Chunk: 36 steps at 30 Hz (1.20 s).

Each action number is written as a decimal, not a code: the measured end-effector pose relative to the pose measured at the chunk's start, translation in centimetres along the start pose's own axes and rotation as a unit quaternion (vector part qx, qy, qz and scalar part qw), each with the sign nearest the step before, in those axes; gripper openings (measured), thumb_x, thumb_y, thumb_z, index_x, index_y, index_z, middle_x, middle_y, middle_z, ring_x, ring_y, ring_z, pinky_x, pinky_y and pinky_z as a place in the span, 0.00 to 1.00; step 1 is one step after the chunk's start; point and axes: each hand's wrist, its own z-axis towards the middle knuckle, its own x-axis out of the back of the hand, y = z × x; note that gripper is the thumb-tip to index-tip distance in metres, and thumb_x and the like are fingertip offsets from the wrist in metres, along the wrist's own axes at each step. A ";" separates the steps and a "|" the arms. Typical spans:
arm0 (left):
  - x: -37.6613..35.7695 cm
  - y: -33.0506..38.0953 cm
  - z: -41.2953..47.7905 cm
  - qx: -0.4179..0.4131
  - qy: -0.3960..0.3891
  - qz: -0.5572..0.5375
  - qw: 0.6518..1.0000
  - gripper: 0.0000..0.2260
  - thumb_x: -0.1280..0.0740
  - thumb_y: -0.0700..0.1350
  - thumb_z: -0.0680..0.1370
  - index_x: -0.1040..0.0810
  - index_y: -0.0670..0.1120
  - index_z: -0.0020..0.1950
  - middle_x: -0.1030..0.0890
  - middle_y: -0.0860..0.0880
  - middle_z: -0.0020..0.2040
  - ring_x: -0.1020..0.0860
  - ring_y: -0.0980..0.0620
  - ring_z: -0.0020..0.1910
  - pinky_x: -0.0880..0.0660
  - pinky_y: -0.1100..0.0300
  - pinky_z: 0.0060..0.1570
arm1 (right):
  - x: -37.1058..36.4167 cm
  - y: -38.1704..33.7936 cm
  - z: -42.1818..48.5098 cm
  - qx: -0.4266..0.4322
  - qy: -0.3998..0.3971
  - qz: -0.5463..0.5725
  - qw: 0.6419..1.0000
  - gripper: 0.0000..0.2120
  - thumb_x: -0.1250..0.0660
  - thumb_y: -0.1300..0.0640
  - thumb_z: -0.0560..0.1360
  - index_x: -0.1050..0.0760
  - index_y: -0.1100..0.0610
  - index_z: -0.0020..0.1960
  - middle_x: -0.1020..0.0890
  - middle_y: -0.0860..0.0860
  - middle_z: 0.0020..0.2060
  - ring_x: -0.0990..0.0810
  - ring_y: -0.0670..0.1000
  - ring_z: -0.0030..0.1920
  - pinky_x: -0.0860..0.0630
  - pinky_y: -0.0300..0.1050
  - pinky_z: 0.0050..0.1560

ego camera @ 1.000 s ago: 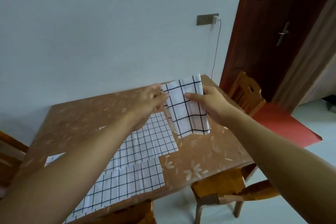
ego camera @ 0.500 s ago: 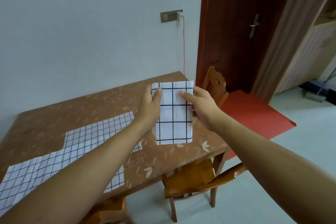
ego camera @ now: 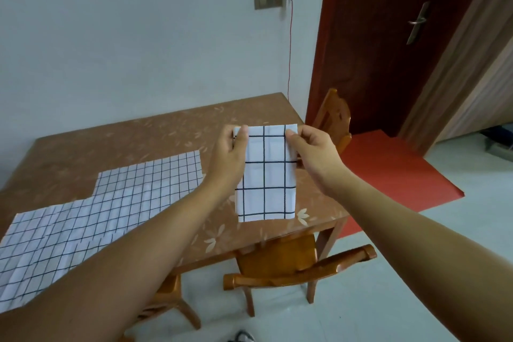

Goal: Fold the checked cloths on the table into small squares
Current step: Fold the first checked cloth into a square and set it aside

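Head view: cloth (ego camera: 265, 175) now hangs squared, left hand (ego camera: 230, 154) and right hand (ego camera: 313, 151) pinching its top corners; last fold likely next.

The folded cloth (ego camera: 265, 175) is marked with a wide dark check on white. The flat cloths (ego camera: 125, 197) are crossed by a finer dark grid. The table (ego camera: 138, 136) is printed brown with pale flowers. The mat (ego camera: 388, 175) is coloured red.
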 end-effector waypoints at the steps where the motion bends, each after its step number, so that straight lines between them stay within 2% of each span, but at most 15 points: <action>1: 0.2 -0.5 0.8 0.009 0.012 0.012 1.000 0.15 0.41 0.58 0.84 0.30 0.48 0.44 0.34 0.54 0.35 0.34 0.54 0.35 0.32 0.53 0.40 | -0.3 0.2 0.4 0.000 -0.002 -0.007 1.000 0.16 0.36 0.49 0.82 0.23 0.63 0.47 0.18 0.59 0.41 0.19 0.56 0.42 0.19 0.69 0.50; 4: 0.4 -2.2 2.9 0.011 0.016 0.046 0.999 0.18 0.41 0.58 0.84 0.24 0.44 0.50 0.33 0.54 0.33 0.33 0.54 0.34 0.32 0.54 0.39 | -1.4 0.6 1.9 -0.005 0.004 -0.018 1.000 0.15 0.34 0.49 0.82 0.22 0.62 0.49 0.15 0.60 0.43 0.15 0.59 0.44 0.18 0.67 0.50; 6: 0.3 -3.2 4.2 0.010 0.017 0.053 0.998 0.14 0.41 0.54 0.85 0.24 0.45 0.52 0.31 0.56 0.33 0.33 0.56 0.32 0.33 0.56 0.37 | -1.9 0.9 2.9 -0.020 -0.001 -0.018 1.000 0.16 0.34 0.49 0.82 0.22 0.63 0.52 0.15 0.61 0.47 0.15 0.62 0.49 0.18 0.66 0.51; 9: -0.1 -3.8 6.3 0.025 0.020 0.033 0.999 0.09 0.42 0.52 0.86 0.25 0.50 0.54 0.28 0.57 0.36 0.30 0.59 0.35 0.31 0.57 0.39 | -2.2 1.5 4.4 -0.052 -0.045 -0.017 0.997 0.15 0.36 0.50 0.83 0.20 0.62 0.56 0.13 0.57 0.49 0.13 0.57 0.50 0.16 0.58 0.52; 12: -0.3 -4.6 8.5 0.021 0.006 0.034 0.999 0.07 0.42 0.51 0.86 0.26 0.53 0.55 0.25 0.56 0.42 0.27 0.58 0.40 0.28 0.55 0.48 | -2.4 1.9 6.0 -0.069 -0.059 -0.025 0.996 0.13 0.37 0.53 0.84 0.18 0.59 0.59 0.12 0.52 0.51 0.13 0.52 0.50 0.16 0.50 0.52; 15: 0.0 -5.6 10.1 0.028 -0.031 0.032 0.999 0.06 0.41 0.50 0.86 0.27 0.57 0.50 0.27 0.53 0.41 0.29 0.55 0.38 0.30 0.56 0.44 | -2.6 2.5 7.8 -0.071 -0.041 -0.052 0.995 0.12 0.37 0.53 0.84 0.18 0.59 0.57 0.12 0.52 0.49 0.13 0.53 0.50 0.16 0.55 0.55; 18: 1.2 -6.4 11.4 0.012 -0.056 0.025 0.998 0.04 0.35 0.47 0.84 0.26 0.57 0.50 0.23 0.58 0.47 0.25 0.64 0.44 0.29 0.67 0.48 | -3.1 3.0 9.3 -0.054 -0.050 -0.127 0.989 0.12 0.36 0.51 0.83 0.18 0.58 0.51 0.12 0.51 0.47 0.13 0.53 0.49 0.17 0.58 0.56; 20: 2.2 -6.6 12.1 -0.016 -0.100 0.030 0.994 0.06 0.31 0.48 0.82 0.24 0.55 0.58 0.21 0.59 0.55 0.24 0.70 0.53 0.29 0.74 0.54 | -3.6 2.8 10.1 -0.038 -0.076 -0.183 0.979 0.12 0.36 0.51 0.83 0.18 0.58 0.50 0.12 0.52 0.45 0.14 0.53 0.48 0.18 0.57 0.55; 23: 3.5 -6.2 13.1 -0.047 -0.203 0.096 0.973 0.15 0.29 0.52 0.79 0.24 0.58 0.66 0.19 0.59 0.59 0.23 0.66 0.60 0.28 0.68 0.59 | -4.8 2.7 11.1 -0.015 -0.128 -0.253 0.959 0.14 0.36 0.49 0.82 0.19 0.59 0.49 0.14 0.58 0.45 0.15 0.57 0.47 0.19 0.59 0.53; 25: 4.0 -6.0 13.6 -0.052 -0.234 0.134 0.961 0.10 0.28 0.52 0.79 0.21 0.58 0.61 0.18 0.58 0.55 0.21 0.64 0.54 0.28 0.71 0.52 | -5.6 2.7 11.7 -0.002 -0.154 -0.281 0.947 0.15 0.36 0.48 0.82 0.19 0.59 0.48 0.15 0.58 0.42 0.16 0.55 0.42 0.21 0.57 0.48; 27: 4.1 -6.1 14.0 -0.050 -0.244 0.140 0.958 0.03 0.29 0.50 0.80 0.19 0.59 0.51 0.16 0.51 0.50 0.20 0.51 0.48 0.26 0.64 0.47 | -6.2 2.8 12.2 0.007 -0.176 -0.294 0.940 0.14 0.36 0.48 0.82 0.19 0.58 0.48 0.15 0.53 0.39 0.18 0.52 0.39 0.21 0.54 0.44; 29: 4.1 -6.6 14.0 -0.041 -0.230 0.129 0.964 0.06 0.29 0.49 0.80 0.20 0.60 0.46 0.16 0.47 0.47 0.20 0.44 0.47 0.23 0.52 0.47 | -6.3 3.2 12.7 -0.003 -0.205 -0.287 0.936 0.11 0.36 0.50 0.82 0.18 0.56 0.52 0.13 0.50 0.44 0.15 0.49 0.44 0.18 0.52 0.49; 31: 4.2 -7.3 13.9 -0.022 -0.189 0.117 0.975 0.07 0.29 0.49 0.80 0.20 0.59 0.44 0.17 0.50 0.44 0.19 0.46 0.44 0.22 0.49 0.47 | -5.8 3.9 13.2 -0.017 -0.234 -0.290 0.928 0.09 0.34 0.53 0.81 0.18 0.56 0.54 0.13 0.51 0.47 0.14 0.50 0.48 0.18 0.52 0.54; 33: 4.4 -8.0 13.8 -0.005 -0.142 0.102 0.985 0.06 0.29 0.49 0.80 0.19 0.57 0.44 0.19 0.51 0.41 0.21 0.48 0.40 0.23 0.50 0.43 | -5.0 4.9 13.9 -0.035 -0.249 -0.298 0.921 0.08 0.33 0.54 0.80 0.18 0.57 0.51 0.13 0.52 0.45 0.14 0.52 0.46 0.17 0.55 0.52; 36: 4.7 -8.8 13.3 0.043 -0.088 0.059 0.993 0.04 0.29 0.46 0.80 0.17 0.52 0.46 0.20 0.51 0.41 0.24 0.56 0.39 0.26 0.59 0.42 | -3.2 6.2 15.0 -0.066 -0.262 -0.288 0.919 0.11 0.31 0.54 0.80 0.22 0.60 0.42 0.17 0.53 0.36 0.18 0.53 0.37 0.22 0.55 0.44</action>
